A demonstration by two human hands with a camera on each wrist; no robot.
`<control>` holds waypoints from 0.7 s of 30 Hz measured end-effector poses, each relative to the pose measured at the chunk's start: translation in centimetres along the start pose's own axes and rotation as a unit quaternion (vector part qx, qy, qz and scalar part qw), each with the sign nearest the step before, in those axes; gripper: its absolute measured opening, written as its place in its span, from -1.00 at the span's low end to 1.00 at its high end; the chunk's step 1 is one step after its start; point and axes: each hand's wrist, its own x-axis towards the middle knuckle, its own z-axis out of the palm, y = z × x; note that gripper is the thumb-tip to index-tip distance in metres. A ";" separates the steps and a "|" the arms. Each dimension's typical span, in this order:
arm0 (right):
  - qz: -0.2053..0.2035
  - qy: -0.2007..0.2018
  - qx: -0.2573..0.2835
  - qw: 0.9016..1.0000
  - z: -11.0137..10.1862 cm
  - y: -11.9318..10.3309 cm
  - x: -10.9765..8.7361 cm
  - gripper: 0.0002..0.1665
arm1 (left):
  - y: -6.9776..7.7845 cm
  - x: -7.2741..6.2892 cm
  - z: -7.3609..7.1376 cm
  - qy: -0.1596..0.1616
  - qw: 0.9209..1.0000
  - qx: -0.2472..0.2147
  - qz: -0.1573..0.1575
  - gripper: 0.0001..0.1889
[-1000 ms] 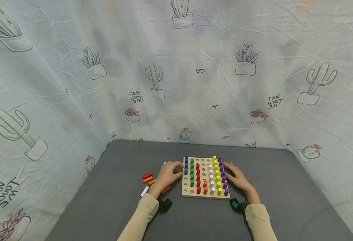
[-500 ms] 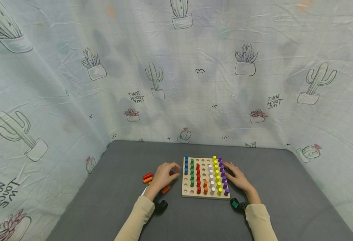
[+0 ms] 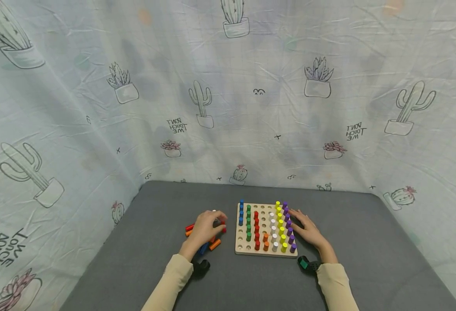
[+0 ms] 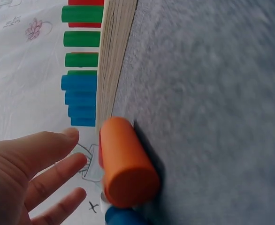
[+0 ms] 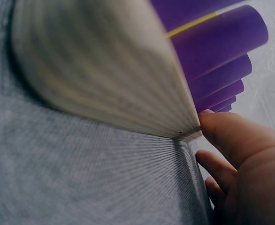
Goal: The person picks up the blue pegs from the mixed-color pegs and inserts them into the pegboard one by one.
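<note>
In the head view, my left hand (image 3: 204,226) hovers over loose pegs left of a wooden pegboard (image 3: 251,252), thumb and fingers apart. The left wrist view shows nothing between those fingers, with a loose orange peg (image 4: 128,159) lying close by and a blue peg (image 4: 121,216) partly cut off below it. My right hand (image 3: 307,229) lies along the board's right side, beside the purple pegs (image 3: 289,224). Its thumb touches the board's edge in the right wrist view, fingers extended. Upright blue pegs (image 3: 241,214) line the board's left column.
Green, red, orange, white and yellow pegs (image 3: 282,230) stand in the board's other columns, among some bare holes. Loose red pegs (image 3: 189,227) and a blue peg (image 3: 203,249) lie on the grey table (image 3: 243,285). A printed curtain (image 3: 232,129) surrounds the table.
My left hand has drawn away from the board's left edge, moving left over the loose pegs. My right hand has stayed in place.
</note>
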 end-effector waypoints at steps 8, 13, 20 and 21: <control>0.003 -0.002 0.002 1.000 0.0 0.0 -0.1 -0.40 | -0.5 -0.9 -0.6 -0.005 1.000 0.020 -0.011 -0.78; 0.006 -0.002 0.006 1.000 0.0 -0.1 0.0 -0.40 | -0.9 -1.4 -1.0 -0.006 0.999 0.027 -0.018 -0.77; 0.004 0.003 0.010 1.000 -0.2 -1.5 -0.2 -0.42 | -1.0 -1.9 -1.4 0.000 0.999 0.047 -0.018 -0.78; 0.003 0.004 0.013 1.000 -0.2 -2.0 -0.3 -0.42 | -1.0 -2.0 -1.5 0.000 0.999 0.048 -0.019 -0.78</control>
